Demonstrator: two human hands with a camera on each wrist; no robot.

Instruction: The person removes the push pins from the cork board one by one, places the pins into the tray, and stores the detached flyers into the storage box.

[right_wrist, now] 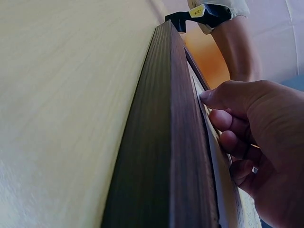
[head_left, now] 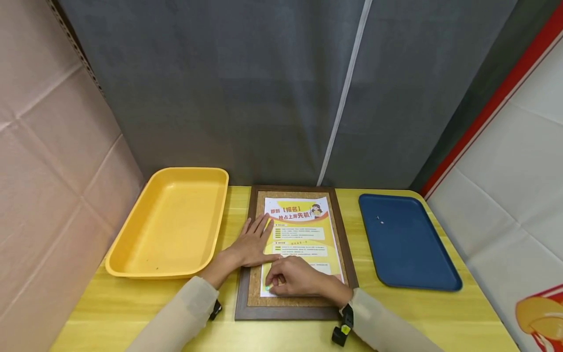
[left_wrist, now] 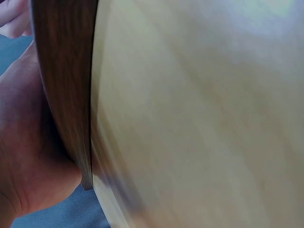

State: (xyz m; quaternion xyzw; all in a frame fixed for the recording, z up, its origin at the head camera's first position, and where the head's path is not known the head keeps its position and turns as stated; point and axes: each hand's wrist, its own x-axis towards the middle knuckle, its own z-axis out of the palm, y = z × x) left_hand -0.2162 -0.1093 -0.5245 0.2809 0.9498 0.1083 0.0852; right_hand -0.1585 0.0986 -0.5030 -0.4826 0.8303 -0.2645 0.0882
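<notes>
A printed poster (head_left: pixel 303 234), yellow and white, lies on a cork board (head_left: pixel 343 244) with a dark brown frame (head_left: pixel 347 230). My left hand (head_left: pixel 252 244) is spread over the board's left side, its fingertips and thumb on the poster's left part. At the poster's lower left corner is my right hand (head_left: pixel 290 276), fingers curled, with the thumb tip (right_wrist: pixel 206 97) down at the sheet. A tiny pale green spot (head_left: pixel 267 288) shows beside these fingertips; I cannot tell whether the hand holds it.
At the left stands a deep yellow tray (head_left: pixel 222 220). A shallow blue tray (head_left: pixel 413 244) lies at the right with a few tiny pale objects (head_left: pixel 380 220) on it. Behind the wooden table (head_left: pixel 237 205) rises a grey curtain (head_left: pixel 220 98).
</notes>
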